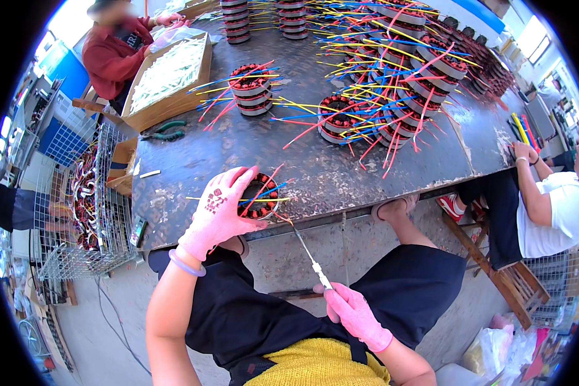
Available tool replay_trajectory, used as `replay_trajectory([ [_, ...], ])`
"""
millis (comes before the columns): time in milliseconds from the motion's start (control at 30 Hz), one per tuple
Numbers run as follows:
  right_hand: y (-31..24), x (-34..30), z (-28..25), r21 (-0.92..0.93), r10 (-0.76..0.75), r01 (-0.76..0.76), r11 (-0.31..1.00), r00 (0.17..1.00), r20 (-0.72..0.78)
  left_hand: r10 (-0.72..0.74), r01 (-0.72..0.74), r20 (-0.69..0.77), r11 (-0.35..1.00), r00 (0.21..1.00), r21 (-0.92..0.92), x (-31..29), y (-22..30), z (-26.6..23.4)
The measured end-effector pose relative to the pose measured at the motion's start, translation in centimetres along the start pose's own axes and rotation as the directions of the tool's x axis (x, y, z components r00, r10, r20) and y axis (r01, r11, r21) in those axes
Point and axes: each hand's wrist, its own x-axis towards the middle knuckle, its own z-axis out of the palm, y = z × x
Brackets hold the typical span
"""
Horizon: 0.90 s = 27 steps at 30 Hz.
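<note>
My left hand [220, 209], in a pink glove, grips a motor stator [262, 197] at the near edge of the metal table. Red, blue and yellow wires stick out of this ring-shaped stator. In its pink glove, my right hand [352, 311] is closed round the white handle of a thin metal-shafted tool [314, 261]. The shaft slants up and left, its tip close to the stator's right side. Whether the tip touches the stator or a wire is too small to tell.
Stators with coloured wires are heaped at the back right [399, 83]; a short stack [253, 90] stands mid-table. Green-handled pliers [166, 131] lie left, near a cardboard box [167, 80] of pale strips. A wire basket [87, 225] stands left. Two people sit at the table.
</note>
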Motion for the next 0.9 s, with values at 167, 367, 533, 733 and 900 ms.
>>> replay_trajectory([
  [167,0.13,0.15,-0.05,0.007,-0.003,0.003,1.000,1.000,0.000,0.023,-0.023,-0.020,1.000,1.000,0.002,-0.03,-0.25,0.23],
  [367,-0.17,0.06,0.13,0.063,0.028,-0.026,0.998,0.999,-0.019,0.013,-0.013,-0.015,1.000,1.000,-0.009,-0.01,-0.32,0.33],
  [533,-0.22,-0.04,0.45,0.150,0.047,-0.044,0.988,0.999,-0.013,-0.003,0.003,-0.016,0.999,1.000,-0.032,0.05,-0.17,0.33],
  [733,0.16,0.20,0.31,0.088,0.021,-0.019,0.996,1.000,-0.014,0.002,-0.002,-0.016,1.000,1.000,-0.027,0.10,-0.06,0.32],
  [900,0.17,0.15,0.23,0.072,0.010,-0.009,0.997,1.000,-0.013,0.003,-0.003,-0.005,1.000,1.000,-0.027,0.36,0.17,0.18],
])
